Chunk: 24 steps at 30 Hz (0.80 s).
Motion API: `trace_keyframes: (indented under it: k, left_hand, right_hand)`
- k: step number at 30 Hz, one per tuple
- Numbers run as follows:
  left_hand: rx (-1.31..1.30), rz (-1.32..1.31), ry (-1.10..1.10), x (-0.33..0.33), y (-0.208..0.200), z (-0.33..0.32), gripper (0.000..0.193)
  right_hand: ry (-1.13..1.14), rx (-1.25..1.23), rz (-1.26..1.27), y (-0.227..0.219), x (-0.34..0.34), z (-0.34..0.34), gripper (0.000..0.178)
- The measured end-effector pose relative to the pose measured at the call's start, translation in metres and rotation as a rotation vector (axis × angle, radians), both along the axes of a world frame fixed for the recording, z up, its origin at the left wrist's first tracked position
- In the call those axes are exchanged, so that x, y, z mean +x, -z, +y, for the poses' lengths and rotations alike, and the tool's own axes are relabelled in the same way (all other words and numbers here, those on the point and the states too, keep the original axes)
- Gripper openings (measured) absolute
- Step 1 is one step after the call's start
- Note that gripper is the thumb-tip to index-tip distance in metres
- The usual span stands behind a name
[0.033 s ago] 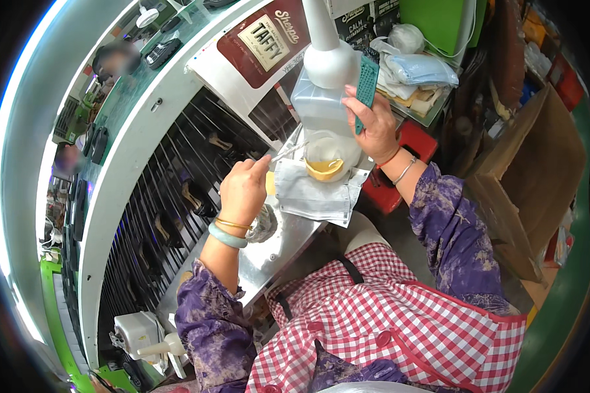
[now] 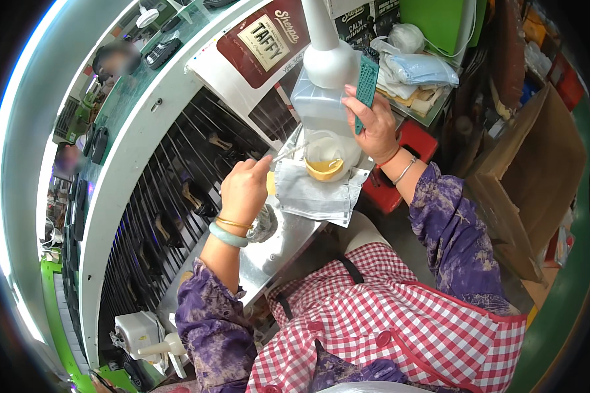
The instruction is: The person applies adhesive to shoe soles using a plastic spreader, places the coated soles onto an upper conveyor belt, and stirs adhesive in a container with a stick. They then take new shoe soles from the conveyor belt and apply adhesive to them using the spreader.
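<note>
- Gripping a thin brush-like stick (image 2: pixel 288 153), your left hand (image 2: pixel 244 190) has its fingers curled shut around the lower end, the tip angled up and right toward the small cup (image 2: pixel 324 162).
- Your right hand (image 2: pixel 375 124) holds a teal, ridged flat piece (image 2: pixel 366 88) upright; thumb and fingers are closed on its lower half, and the pale inner face cannot be made out clearly.
- That small cup is translucent with yellow liquid pooled in the bottom. It sits just below your right hand, at the foot of the white lamp-like stand (image 2: pixel 326 52).
- Under the cup lies a grey folded cloth or mask (image 2: pixel 314 195), spread over the edge of the metal work surface (image 2: pixel 278 245).
- Your left wrist carries a pale green bangle (image 2: pixel 228 234) and thin gold bands; your right wrist carries a thin bracelet and a red cord.
- To your left runs a curved rack of dark slats (image 2: pixel 157 216) with small pieces resting between them.
- A brown cardboard box (image 2: pixel 537 170) stands to your right, well apart from both hands.
- Behind the stand, a tray holds folded cloths and bags (image 2: pixel 416 69).
</note>
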<state>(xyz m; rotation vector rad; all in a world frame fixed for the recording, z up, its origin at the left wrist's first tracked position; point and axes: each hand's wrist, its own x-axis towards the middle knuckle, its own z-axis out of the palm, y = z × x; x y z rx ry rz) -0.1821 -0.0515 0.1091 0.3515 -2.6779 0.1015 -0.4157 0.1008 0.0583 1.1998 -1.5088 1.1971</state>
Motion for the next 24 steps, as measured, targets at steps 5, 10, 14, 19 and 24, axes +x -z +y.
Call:
trace_keyframes:
  k: [5,10,14,19,24]
  left_hand:
    - [-0.017,-0.077,-0.048,-0.006,0.001,0.005,0.017]
    - [-0.024,-0.329,-0.131,-0.017,-0.009,0.018,0.017]
    - [0.006,-0.437,-0.147,-0.026,-0.024,0.019,0.016]
    - [0.146,-0.490,-0.156,-0.028,-0.027,0.007,0.017]
    - [0.390,-0.373,-0.109,-0.017,-0.029,0.005,0.021]
  right_hand:
    - [0.003,-0.006,0.004,-0.003,0.003,0.000,0.039]
    - [0.013,0.022,0.014,0.000,0.000,0.000,0.035]
    - [0.009,0.029,0.005,0.002,0.000,0.000,0.035]
    - [-0.011,0.027,-0.013,0.003,-0.001,0.001,0.037]
    - [-0.004,0.020,-0.010,0.002,-0.002,0.002,0.038]
